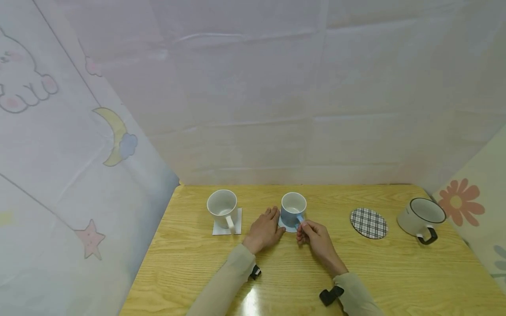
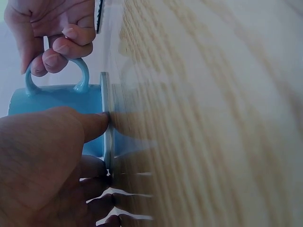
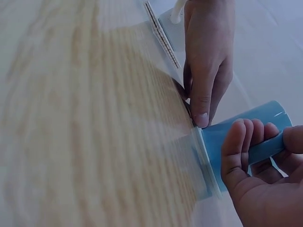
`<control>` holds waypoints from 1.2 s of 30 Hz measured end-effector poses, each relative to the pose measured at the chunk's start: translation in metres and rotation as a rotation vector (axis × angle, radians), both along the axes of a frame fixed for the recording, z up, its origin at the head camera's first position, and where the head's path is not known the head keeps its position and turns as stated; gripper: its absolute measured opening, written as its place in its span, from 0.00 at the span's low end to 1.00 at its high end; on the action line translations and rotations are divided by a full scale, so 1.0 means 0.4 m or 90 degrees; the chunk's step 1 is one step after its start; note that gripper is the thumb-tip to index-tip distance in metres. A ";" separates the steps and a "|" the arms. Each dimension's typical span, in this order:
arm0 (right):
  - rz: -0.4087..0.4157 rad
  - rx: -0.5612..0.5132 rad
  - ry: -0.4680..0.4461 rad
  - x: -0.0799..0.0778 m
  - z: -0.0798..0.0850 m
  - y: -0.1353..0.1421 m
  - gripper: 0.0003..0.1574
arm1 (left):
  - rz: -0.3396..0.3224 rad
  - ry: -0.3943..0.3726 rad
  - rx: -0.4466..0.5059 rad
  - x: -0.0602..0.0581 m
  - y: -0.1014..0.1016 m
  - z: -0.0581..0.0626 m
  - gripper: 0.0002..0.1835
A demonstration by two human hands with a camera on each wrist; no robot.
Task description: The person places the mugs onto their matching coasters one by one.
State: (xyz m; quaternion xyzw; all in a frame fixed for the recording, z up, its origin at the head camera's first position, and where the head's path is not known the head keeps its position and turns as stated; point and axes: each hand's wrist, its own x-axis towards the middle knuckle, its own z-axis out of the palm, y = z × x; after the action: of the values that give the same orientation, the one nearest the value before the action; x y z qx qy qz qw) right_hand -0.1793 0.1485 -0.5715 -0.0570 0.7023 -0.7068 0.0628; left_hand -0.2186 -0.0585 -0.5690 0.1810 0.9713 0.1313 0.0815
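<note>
Blue mug: is standing upright on the pale coaster, between the two hands
Right hand: is gripping the handle, its fingers curling round the loop
Left hand: is lying just beside the mug, fingers extending straight, thumb tip touching the coaster's edge
Weight: is probably staying modest, as the mug is looking small and ceramic
Surface: is shining smoothly, so the wall is likely feeling stiff and rather slippery, and the rim is risking chips if knocked
Best hold: is likely lying at the handle, with the coaster's edge giving the thumb a stop
Neighbours: a white mug is standing to the left, a plaid coaster is lying to the right
</note>
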 end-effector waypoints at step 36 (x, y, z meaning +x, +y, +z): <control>-0.010 0.165 -0.016 0.007 0.048 0.031 0.23 | -0.008 0.056 0.026 0.006 -0.006 0.007 0.37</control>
State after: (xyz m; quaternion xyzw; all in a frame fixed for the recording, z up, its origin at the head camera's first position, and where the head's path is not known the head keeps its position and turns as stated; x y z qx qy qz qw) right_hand -0.1766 0.1607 -0.5523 -0.0338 0.7875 -0.6111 0.0728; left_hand -0.2160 -0.0608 -0.5662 0.1940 0.9699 0.1427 0.0361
